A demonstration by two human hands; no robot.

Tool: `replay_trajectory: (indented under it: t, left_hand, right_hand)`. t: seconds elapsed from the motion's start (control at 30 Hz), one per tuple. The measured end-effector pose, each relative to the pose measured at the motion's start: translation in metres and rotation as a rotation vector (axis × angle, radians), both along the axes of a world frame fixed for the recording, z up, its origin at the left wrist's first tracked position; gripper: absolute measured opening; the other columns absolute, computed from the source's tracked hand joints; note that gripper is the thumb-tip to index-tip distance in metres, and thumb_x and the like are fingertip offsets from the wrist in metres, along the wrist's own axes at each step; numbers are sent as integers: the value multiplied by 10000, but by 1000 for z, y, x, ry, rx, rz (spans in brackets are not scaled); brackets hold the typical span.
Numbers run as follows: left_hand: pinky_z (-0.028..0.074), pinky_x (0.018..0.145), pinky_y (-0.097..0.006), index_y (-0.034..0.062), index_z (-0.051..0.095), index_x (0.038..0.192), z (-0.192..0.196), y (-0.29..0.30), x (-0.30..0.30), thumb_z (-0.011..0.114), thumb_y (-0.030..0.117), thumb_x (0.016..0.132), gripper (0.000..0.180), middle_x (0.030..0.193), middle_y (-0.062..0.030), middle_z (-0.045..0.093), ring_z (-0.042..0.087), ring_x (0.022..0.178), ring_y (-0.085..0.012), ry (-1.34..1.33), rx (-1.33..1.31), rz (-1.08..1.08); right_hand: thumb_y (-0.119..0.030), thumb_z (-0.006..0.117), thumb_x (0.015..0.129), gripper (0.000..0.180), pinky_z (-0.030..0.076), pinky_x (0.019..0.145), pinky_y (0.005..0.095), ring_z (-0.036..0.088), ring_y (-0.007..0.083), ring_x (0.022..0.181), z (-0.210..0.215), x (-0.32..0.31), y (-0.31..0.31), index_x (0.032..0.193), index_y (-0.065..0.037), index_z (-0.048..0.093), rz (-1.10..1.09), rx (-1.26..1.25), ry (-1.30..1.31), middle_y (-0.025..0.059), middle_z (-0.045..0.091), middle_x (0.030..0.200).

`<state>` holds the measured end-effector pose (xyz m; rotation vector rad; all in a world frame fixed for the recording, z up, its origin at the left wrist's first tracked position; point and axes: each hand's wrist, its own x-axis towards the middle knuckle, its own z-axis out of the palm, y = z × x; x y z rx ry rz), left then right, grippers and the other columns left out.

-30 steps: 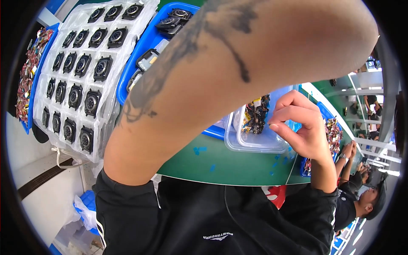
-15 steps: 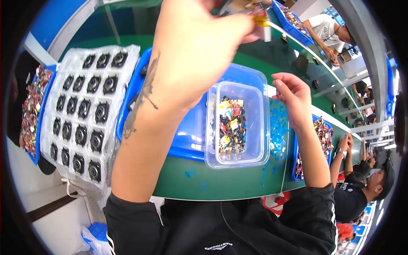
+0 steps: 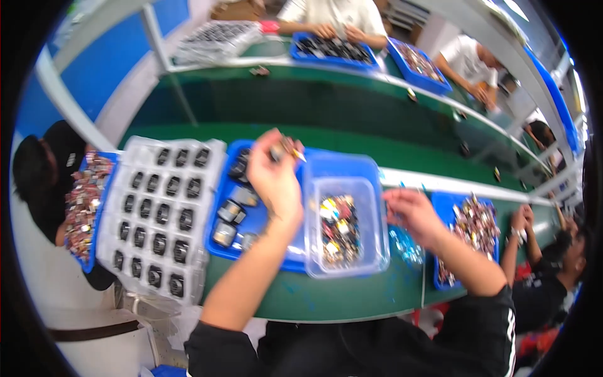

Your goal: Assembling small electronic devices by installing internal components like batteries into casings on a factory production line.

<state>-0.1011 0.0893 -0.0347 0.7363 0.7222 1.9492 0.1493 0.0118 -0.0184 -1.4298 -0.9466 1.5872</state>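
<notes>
My left hand (image 3: 275,179) is closed around a small electronic part (image 3: 286,148) with a dark body and a reddish, shiny end, held above the blue tray (image 3: 290,259). Several black and grey watch-like pieces (image 3: 232,212) lie in that tray. A clear plastic container (image 3: 311,267) stands at the tray's right side, with a heap of small coloured parts (image 3: 339,229) in it. By the container's right rim is my right hand (image 3: 411,213), its fingers pinched together. What they hold, if anything, is blurred. Scraps of blue film (image 3: 407,246) lie on the table below it.
A white moulded tray (image 3: 217,151) with rows of black watch cases stands at left. Blue bins of small parts flank the work area, one at far left (image 3: 107,213) and one at right (image 3: 435,235). Across the green conveyor (image 3: 251,100), people work at other blue bins (image 3: 339,61).
My left hand has come down from high up to over the blue tray, the part still in it. The view has tilted up, showing more of the far side. My right hand stays by the container.
</notes>
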Motion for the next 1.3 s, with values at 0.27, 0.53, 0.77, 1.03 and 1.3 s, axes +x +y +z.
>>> replay_trajectory:
  t: [0.27,0.53,0.77,1.03,1.3]
  left_hand:
    - [546,974,-414,-21,423,1222,1,-61,16,502,-159,867,389,1116,-174,556,620,1052,-309,-514,-305,-128]
    - [507,1035,-411,-20,449,1209,64,-82,6,505,-138,876,357,1089,-179,561,601,1095,-329,-692,-130,-102]
    - [531,1012,-414,-27,513,1086,165,-80,-51,449,-159,889,245,1056,-177,589,607,1090,-329,-800,158,-120]
    - [600,798,-345,-85,534,1064,291,-22,-102,447,-33,949,154,1009,-178,628,662,893,-277,-502,234,-336]
    - [571,725,-307,-97,528,1002,391,37,-93,457,46,990,160,1027,-183,565,578,914,-242,-817,166,-214]
  right_hand:
    - [22,406,941,350,509,895,299,632,175,968,-7,-30,-21,1269,104,496,-187,-26,460,136,641,1116]
    - [10,409,963,331,509,901,297,627,162,959,44,-45,-22,1255,91,543,-47,43,525,135,647,1104]
    - [-6,532,933,306,536,882,314,653,175,983,150,-95,8,1218,96,575,180,373,401,144,660,1118]
    - [8,555,912,327,538,869,274,666,172,942,263,-111,59,1214,133,568,347,696,462,160,665,1120]
    - [59,501,906,304,583,846,380,673,241,931,339,-137,141,1202,119,541,275,484,531,222,631,1078]
